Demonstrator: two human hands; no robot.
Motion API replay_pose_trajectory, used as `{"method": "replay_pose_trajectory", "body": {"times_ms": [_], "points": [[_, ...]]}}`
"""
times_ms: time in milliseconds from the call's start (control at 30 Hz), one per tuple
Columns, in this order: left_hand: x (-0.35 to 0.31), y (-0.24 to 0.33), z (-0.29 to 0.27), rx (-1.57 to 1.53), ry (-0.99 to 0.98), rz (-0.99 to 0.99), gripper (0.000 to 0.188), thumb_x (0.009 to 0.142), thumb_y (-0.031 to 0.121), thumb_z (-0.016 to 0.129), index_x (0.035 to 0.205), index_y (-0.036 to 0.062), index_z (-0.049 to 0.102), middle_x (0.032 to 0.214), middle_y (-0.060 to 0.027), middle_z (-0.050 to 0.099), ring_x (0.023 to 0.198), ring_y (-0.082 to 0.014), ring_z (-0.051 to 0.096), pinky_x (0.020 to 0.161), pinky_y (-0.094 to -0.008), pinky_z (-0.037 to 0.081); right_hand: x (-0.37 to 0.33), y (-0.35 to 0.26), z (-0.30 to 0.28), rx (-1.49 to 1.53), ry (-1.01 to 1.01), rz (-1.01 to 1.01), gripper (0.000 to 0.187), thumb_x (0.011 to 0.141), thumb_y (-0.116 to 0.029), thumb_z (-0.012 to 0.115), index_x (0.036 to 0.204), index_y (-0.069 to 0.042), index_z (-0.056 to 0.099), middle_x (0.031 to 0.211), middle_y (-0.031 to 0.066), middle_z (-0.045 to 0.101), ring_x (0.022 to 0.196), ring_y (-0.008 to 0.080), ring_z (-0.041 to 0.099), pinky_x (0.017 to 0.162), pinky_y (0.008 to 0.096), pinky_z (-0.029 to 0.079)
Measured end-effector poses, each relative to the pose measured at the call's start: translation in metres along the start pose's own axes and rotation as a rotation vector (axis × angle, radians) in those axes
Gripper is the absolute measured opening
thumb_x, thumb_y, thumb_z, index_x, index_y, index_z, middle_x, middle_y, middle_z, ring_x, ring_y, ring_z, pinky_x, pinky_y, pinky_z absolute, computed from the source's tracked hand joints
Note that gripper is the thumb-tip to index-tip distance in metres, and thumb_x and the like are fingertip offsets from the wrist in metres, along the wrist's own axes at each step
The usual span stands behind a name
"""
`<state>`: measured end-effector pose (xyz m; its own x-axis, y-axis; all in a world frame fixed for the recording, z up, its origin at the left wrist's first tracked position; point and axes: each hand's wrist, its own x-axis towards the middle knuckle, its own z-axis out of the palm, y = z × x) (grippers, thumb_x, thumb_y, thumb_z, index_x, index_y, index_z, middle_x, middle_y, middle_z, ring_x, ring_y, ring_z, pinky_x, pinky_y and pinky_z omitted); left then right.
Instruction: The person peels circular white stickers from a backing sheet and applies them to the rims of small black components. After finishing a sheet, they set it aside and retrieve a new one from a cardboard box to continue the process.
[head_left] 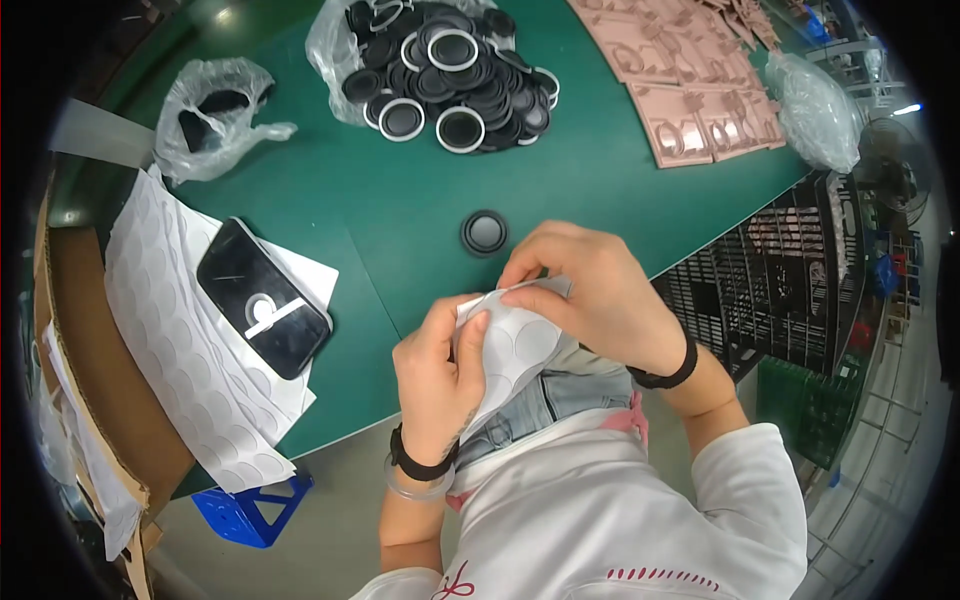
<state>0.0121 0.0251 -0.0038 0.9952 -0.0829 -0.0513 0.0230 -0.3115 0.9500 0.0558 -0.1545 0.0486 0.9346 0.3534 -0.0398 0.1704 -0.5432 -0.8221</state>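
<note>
Between my two hands is a white sheet of round stickers (512,345), held up over the table's front edge. My left hand (440,355) pinches its left side between thumb and fingers. My right hand (590,290) has thumb and forefinger pressed together at the sheet's upper edge; whether a single sticker is peeled there is hidden. Just beyond my hands, one black round cap (485,232) lies on the green table (350,190). To the left, more sticker sheets (190,360) are stacked, with a dark smartphone (262,300) lying on them.
At the back, black round parts (455,85), some with white rings, form a heap. Pink moulded trays (690,85) sit back right beside a clear plastic bag (815,110). Another bag (215,120) is back left. A cardboard box (110,350), black crate (770,270) and blue stool (250,510) flank the table.
</note>
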Motion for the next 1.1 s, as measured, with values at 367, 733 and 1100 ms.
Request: {"method": "replay_pose_trajectory", "body": {"times_ms": [367,733,1100], "points": [[-0.009,0.004,0.001,0.037,-0.068,0.022,0.008,0.093,0.008,0.063,0.099,0.0030,0.064,0.065,-0.0105,0.059,0.049,-0.0180,0.052,0.049,-0.0284,0.041,-0.007,0.004,0.001,-0.031,-0.061,0.001,0.012,0.078,-0.003,0.076,0.087,-0.002,0.067,0.084,0.0069,0.066,0.070,0.0203,0.063,0.062,0.0288,0.051],[-0.005,0.004,0.002,0.060,-0.062,0.028,0.009,0.093,0.007,0.062,0.100,0.0031,0.064,0.058,-0.0084,0.053,0.046,-0.0186,0.048,0.046,-0.0291,0.038,-0.007,0.016,0.003,-0.034,-0.005,-0.131,0.015,0.075,-0.001,0.077,0.087,-0.003,0.068,0.087,0.0062,0.067,0.071,0.0191,0.064,0.061,0.0285,0.051],[0.000,0.009,-0.008,-0.064,-0.112,-0.092,0.019,0.100,0.016,0.054,0.099,0.0014,0.066,0.056,-0.0070,0.050,0.046,-0.0135,0.044,0.046,-0.0271,0.036,-0.024,0.013,0.005,-0.302,0.035,-0.503,0.014,0.070,-0.004,0.077,0.080,-0.004,0.067,0.091,0.0057,0.065,0.079,0.0219,0.064,0.065,0.0317,0.050]]}}
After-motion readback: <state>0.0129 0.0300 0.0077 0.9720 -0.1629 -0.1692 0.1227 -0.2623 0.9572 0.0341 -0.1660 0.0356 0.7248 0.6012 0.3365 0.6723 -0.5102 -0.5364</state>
